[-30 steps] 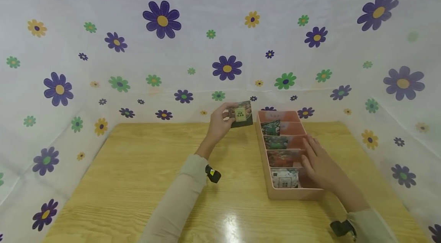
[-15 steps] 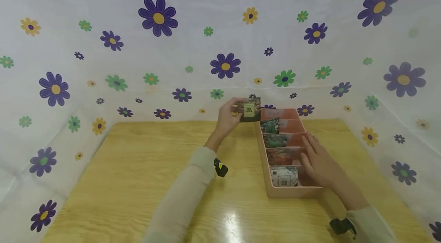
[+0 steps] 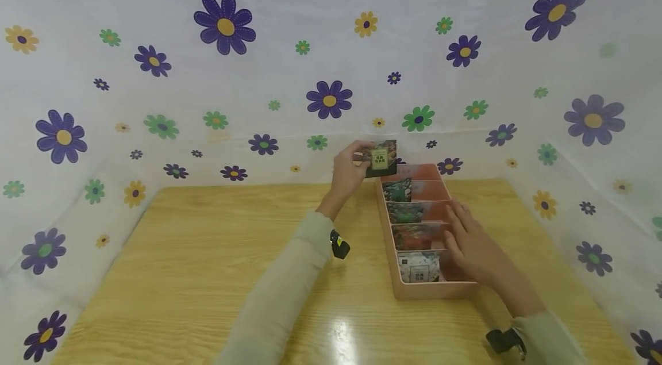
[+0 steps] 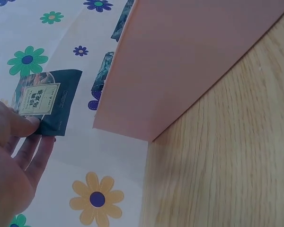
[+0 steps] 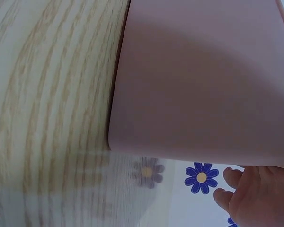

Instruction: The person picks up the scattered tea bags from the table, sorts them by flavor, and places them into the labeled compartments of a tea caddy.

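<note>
My left hand (image 3: pixel 347 172) pinches a tea bag sachet (image 3: pixel 381 158) between thumb and fingers. In the left wrist view the sachet (image 4: pixel 49 101) is dark green with a pale label. It is upright over the far left corner of a long pink divided box (image 3: pixel 431 290). My right hand (image 3: pixel 473 247) holds the box's right side, thumb over the rim and fingers along it. In the right wrist view, fingers (image 5: pixel 233 178) show beyond the pink wall (image 5: pixel 203 94). Inside the box stand a white sachet (image 3: pixel 420 267), a reddish one (image 3: pixel 416 237) and green ones (image 3: pixel 405 212).
The box stands on a wood-grain table (image 3: pixel 217 261), right of its middle. Behind and at both sides hangs a white cloth (image 3: pixel 279 72) with printed flowers. Black wrist cameras (image 3: pixel 339 244) sit on both cuffs.
My left hand has carried the sachet right and slightly up, from beside the box to over its far left corner. My right hand has stayed on the box; the head view has shifted slightly.
</note>
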The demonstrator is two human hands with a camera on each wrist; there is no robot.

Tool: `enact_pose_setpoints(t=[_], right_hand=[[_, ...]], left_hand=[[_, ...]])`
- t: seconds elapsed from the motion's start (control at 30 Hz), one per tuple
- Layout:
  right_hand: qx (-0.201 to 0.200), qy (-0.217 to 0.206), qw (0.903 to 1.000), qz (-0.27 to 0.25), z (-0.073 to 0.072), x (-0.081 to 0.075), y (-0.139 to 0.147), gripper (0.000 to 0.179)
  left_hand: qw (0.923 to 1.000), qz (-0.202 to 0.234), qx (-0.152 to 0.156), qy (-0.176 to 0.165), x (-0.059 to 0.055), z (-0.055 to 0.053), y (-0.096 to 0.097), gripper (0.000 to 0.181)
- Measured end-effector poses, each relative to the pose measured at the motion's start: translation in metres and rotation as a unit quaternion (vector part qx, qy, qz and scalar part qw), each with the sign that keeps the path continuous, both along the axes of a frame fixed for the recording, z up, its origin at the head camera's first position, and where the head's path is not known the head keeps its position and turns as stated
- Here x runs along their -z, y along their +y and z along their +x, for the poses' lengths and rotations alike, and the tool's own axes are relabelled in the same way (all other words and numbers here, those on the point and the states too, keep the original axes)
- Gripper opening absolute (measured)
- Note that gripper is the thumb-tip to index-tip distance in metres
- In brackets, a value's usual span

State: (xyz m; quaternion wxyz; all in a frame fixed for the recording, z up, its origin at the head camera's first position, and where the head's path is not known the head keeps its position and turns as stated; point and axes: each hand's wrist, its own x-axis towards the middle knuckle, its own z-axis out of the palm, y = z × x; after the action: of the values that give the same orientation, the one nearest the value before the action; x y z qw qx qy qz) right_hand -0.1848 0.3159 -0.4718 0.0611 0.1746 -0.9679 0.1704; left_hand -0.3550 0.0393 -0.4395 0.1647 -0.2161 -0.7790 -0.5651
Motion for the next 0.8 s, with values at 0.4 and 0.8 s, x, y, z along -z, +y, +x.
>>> enact_pose_setpoints(t=[0.4, 0.8], right_hand=[[0.000, 0.010, 1.0000, -0.003, -0.001, 0.000, -0.001, 0.063], [-0.006, 0.058, 0.9981, -0.016, 0.001, 0.002, 0.000, 0.060]], left_hand=[[0.9998, 0.009, 0.015, 0.008, 0.001, -0.016, 0.017, 0.042], [0.9979, -0.053, -0.010, 0.036, 0.004, -0.012, 0.032, 0.044]])
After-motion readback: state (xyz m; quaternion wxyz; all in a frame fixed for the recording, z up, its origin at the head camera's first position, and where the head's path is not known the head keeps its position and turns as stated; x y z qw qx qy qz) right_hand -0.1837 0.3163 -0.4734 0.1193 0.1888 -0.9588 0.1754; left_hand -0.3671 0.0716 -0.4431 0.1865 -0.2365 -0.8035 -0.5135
